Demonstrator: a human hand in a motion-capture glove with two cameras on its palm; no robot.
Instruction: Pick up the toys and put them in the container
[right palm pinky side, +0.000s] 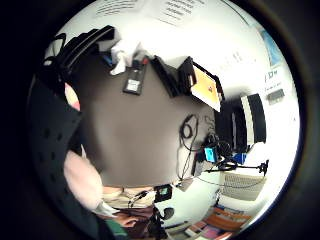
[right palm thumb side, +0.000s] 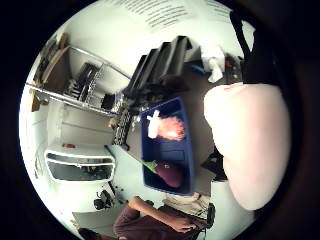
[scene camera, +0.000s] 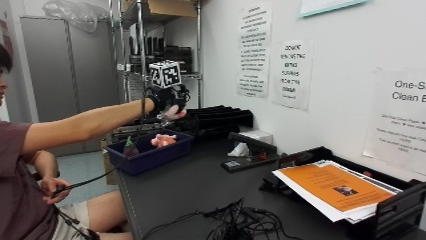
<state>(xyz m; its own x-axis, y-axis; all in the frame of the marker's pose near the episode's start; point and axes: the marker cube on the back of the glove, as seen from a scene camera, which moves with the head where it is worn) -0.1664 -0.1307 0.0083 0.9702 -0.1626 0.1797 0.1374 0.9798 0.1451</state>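
**Camera positions**

Outside view: set beside the table (scene camera: 193, 185), near its end, facing along it toward the blue bin (scene camera: 150, 155) and shelving. Both palm views: high above the tabletop, looking down. Thumb-side takes in the bin (right palm thumb side: 167, 150); little-finger side the bare tabletop (right palm pinky side: 135, 135). Shared: tissue box, paper tray.

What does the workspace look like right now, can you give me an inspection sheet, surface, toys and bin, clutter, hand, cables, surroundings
Surface: dark table, against the wall.
Job's things: blue container at the table's far end, holding an eggplant toy and a pink toy.
Clutter: black paper tray with an orange sheet, remote, tissue box, black file trays.
Grippers: gloved right hand raised above the container; whether it holds anything cannot be told.
Cables: tangle at the table's near edge.
Surroundings: wall notices, metal shelving.
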